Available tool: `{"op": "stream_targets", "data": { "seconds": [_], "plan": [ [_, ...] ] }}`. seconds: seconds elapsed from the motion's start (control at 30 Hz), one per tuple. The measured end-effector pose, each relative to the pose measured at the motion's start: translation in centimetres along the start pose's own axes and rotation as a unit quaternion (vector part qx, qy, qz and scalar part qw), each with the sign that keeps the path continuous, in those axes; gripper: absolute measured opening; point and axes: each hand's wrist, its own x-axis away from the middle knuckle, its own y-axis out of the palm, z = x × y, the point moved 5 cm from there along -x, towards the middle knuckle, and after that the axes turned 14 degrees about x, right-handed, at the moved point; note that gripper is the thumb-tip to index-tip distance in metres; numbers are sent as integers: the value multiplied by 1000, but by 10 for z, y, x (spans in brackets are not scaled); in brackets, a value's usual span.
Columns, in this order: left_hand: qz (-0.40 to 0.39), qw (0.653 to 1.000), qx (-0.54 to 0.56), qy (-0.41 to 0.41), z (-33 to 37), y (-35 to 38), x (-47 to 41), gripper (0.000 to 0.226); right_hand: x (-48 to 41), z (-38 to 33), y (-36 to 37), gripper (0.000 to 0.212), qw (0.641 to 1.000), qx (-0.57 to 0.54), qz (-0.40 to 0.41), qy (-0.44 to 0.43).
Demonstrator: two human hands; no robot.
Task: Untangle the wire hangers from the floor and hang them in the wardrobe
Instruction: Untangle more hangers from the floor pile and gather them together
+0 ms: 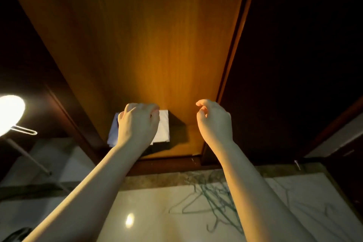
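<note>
A tangle of green wire hangers (214, 200) lies on the pale marble floor (157, 208) in front of the wardrobe (157, 45), partly hidden behind my right forearm. Both hands are raised in front of the open wardrobe, well above the hangers. My left hand (137, 124) shows its back, and its fingers curl forward out of sight, over a folded white cloth (164, 125). My right hand (214, 120) has loosely curled fingers, thumb near the forefinger, with nothing visible between them. No hanger shows in either hand.
The wardrobe's lit wooden panel fills the middle, and its base sill (167, 165) runs along the floor. Dark door panels (294, 65) flank it on both sides. At the left edge stands a bright lamp (9, 112) on a stand.
</note>
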Motion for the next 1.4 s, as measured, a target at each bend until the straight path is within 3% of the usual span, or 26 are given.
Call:
{"op": "stream_targets", "data": {
  "seconds": [0.3, 0.7, 0.9, 1.17, 1.4],
  "plan": [
    [-102, 995, -6, 4, -29, 219, 91, 32, 84, 181, 138, 29, 995, 42, -83, 37],
    [-127, 991, -22, 21, -186, 477, 199, 27, 186, 366, 393, 27, 974, 116, -135, 141],
    [-115, 993, -1, -18, -245, 534, 258, 31, 232, 403, 479, 30, 968, 98, -151, 175],
    [-130, 990, 18, -53, -251, 551, 326, 31, 298, 429, 478, 30, 970, 100, -145, 166],
    [-155, 985, 29, -67, -277, 597, 332, 26, 321, 490, 555, 34, 939, 108, -272, 179]
  ]
}}
